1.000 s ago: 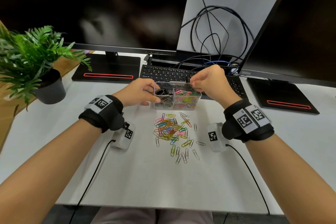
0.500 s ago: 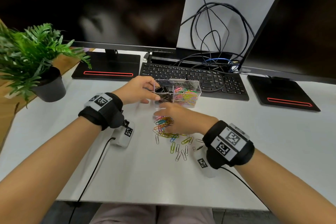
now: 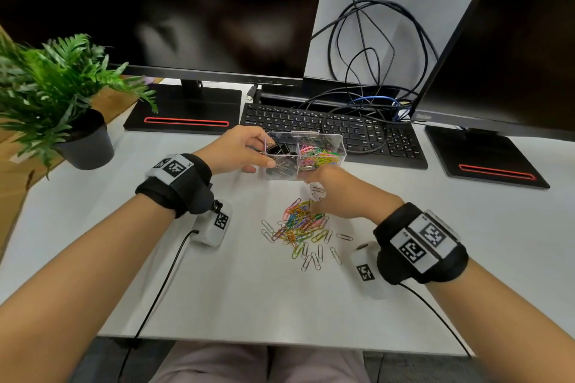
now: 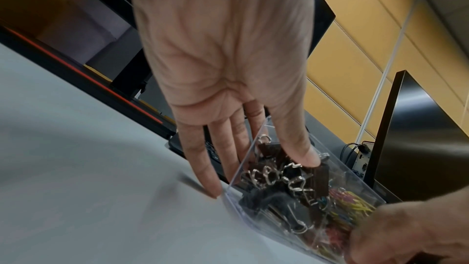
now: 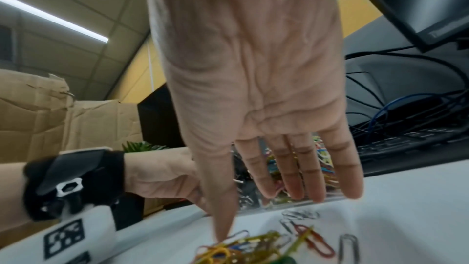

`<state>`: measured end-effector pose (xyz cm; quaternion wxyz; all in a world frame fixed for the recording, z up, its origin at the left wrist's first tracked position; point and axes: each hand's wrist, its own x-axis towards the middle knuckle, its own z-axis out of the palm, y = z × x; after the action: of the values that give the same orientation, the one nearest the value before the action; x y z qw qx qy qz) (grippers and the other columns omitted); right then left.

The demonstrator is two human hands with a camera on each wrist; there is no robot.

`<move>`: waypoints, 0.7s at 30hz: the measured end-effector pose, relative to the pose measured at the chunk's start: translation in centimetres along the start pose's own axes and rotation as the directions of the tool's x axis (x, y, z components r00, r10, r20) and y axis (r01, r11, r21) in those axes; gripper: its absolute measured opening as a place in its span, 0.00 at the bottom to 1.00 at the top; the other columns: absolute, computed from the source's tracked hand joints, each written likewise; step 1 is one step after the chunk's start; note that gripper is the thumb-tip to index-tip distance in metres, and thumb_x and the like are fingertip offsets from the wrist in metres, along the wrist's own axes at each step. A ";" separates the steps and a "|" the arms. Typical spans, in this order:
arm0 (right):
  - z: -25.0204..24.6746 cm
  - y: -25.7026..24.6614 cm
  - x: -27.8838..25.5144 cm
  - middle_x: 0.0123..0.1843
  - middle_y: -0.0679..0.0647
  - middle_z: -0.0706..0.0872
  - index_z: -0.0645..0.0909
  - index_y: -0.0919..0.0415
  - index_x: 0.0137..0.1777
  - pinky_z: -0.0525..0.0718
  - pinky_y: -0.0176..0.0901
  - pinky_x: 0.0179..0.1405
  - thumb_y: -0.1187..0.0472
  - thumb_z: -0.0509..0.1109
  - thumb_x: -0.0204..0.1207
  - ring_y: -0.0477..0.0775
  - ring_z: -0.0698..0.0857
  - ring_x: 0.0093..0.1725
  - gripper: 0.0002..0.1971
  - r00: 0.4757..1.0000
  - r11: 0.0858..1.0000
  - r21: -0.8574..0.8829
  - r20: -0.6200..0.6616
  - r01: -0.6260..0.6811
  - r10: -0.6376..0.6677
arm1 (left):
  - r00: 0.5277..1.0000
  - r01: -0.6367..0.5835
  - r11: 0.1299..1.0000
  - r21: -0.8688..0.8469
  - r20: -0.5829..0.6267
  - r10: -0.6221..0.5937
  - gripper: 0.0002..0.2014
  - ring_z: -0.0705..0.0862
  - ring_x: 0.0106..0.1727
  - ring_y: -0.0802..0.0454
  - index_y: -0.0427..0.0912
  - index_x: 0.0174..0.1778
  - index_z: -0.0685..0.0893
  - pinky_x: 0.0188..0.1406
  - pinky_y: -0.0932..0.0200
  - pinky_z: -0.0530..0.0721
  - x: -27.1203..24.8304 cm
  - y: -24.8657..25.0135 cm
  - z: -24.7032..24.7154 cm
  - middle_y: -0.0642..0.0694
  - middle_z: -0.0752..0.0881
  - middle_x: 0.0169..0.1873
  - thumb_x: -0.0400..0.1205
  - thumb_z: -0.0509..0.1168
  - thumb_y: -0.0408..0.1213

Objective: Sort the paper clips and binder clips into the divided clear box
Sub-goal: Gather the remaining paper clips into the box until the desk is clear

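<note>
Nearest us, the loose paper clips point(image 3: 298, 228) lie heaped on the desk point(image 3: 217, 289); our right hand point(image 3: 339, 196) spreads flat over them, thumb touching. Beyond, our left hand point(image 3: 239, 149) pinches the divided clear box point(image 3: 337, 146). Tangled clips could drag out and scatter, or land among the binder clips point(image 4: 284, 170).

Multicoloured paper clips point(image 3: 300, 224), black binder clips point(image 3: 280, 149), clear box point(image 3: 337, 141), white desk point(image 3: 249, 289).

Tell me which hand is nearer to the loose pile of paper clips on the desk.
The right. The right hand reaches over the paper clip pile with straight fingers, thumb at its top edge. The left hand holds the clear box, behind the pile.
</note>
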<state>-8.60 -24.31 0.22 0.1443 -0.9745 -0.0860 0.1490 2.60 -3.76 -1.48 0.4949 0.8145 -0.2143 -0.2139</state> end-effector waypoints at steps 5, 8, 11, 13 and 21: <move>0.7 -0.2 -0.2 0.54 0.52 0.73 0.78 0.56 0.51 0.77 0.48 0.49 0.46 0.81 0.63 0.56 0.74 0.56 0.23 0.995 0.999 -0.051 0.099 -0.009 0.014 | 1.000 0.002 1.000 0.015 -0.001 -0.002 0.12 0.86 0.46 0.52 0.51 0.47 0.82 0.38 0.58 0.87 -0.1 0.1 0.0 0.48 0.87 0.48 0.73 0.76 0.34; 1.5 -0.4 -0.1 0.55 0.53 0.74 0.80 0.59 0.56 0.79 0.50 0.54 0.47 0.82 0.60 0.55 0.73 0.56 0.28 0.996 0.999 -0.044 0.091 0.014 -0.010 | 1.000 0.002 1.000 0.018 -0.002 -0.002 0.12 0.86 0.47 0.52 0.49 0.49 0.83 0.39 0.57 0.88 0.0 0.0 0.0 0.47 0.87 0.49 0.73 0.77 0.35; 1.5 -0.5 0.2 0.53 0.50 0.76 0.79 0.58 0.63 0.75 0.37 0.42 0.55 0.81 0.65 0.51 0.75 0.51 0.26 0.997 0.998 0.033 0.055 0.047 -0.049 | 1.000 0.004 1.000 0.015 -0.013 -0.003 0.15 0.86 0.45 0.52 0.46 0.52 0.83 0.43 0.51 0.90 0.1 -0.1 0.0 0.47 0.86 0.49 0.73 0.77 0.34; 1.3 -0.5 0.4 0.48 0.48 0.77 0.83 0.59 0.59 0.71 0.34 0.36 0.60 0.79 0.68 0.49 0.76 0.46 0.19 0.998 0.998 0.034 0.021 0.061 -0.062 | 1.000 0.003 1.000 0.006 -0.015 -0.003 0.15 0.86 0.45 0.52 0.45 0.52 0.83 0.45 0.49 0.90 0.1 -0.1 0.0 0.47 0.87 0.48 0.73 0.77 0.34; 1.2 0.1 0.7 0.38 0.49 0.83 0.88 0.64 0.44 0.77 0.38 0.40 0.70 0.76 0.68 0.50 0.81 0.40 0.05 0.998 0.996 0.076 -0.044 0.043 -0.040 | 1.000 0.001 1.000 0.017 -0.013 -0.001 0.16 0.86 0.46 0.51 0.44 0.55 0.83 0.44 0.51 0.90 0.1 -0.1 0.0 0.47 0.86 0.50 0.73 0.77 0.35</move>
<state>-8.34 -23.93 -1.04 0.1866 -0.9692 -0.0971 0.1283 2.71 -3.76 -1.58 0.4894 0.8200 -0.2124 -0.2072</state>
